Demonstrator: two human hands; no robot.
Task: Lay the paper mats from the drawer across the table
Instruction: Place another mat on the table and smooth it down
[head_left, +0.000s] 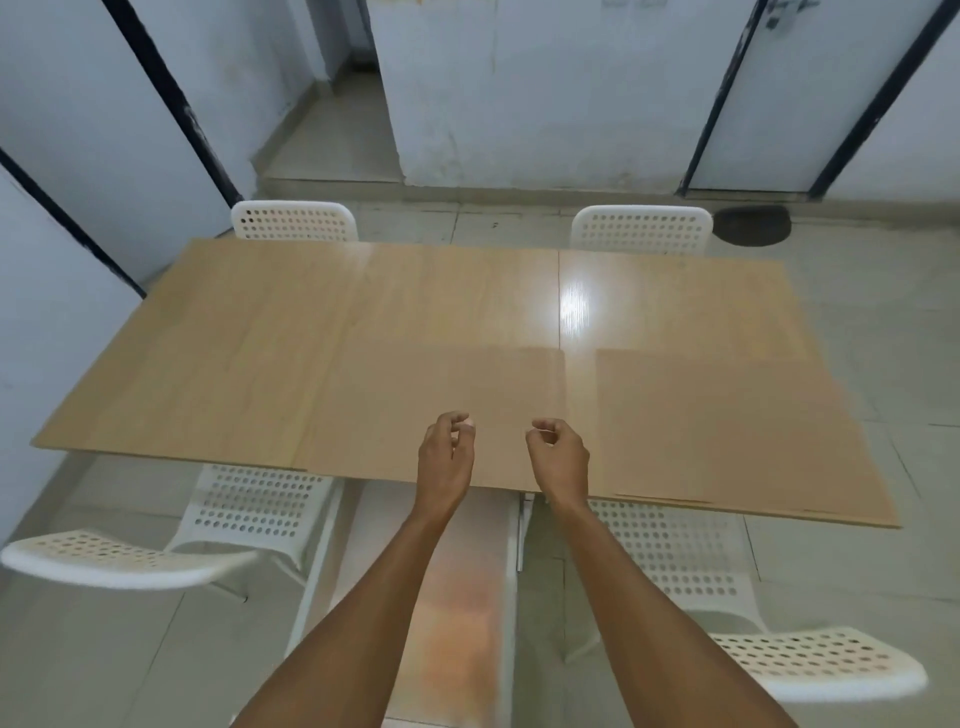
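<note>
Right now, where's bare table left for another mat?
Near edge is taken: one paper mat under both hands, another at near right. Bare wood: the whole far half toward the two far chairs, plus the near-left corner.

We look from one head-worn wide-angle camera, facing forward and down over the near edge of the tabletop (260, 338), close above it; walls fill the upper frame.
</note>
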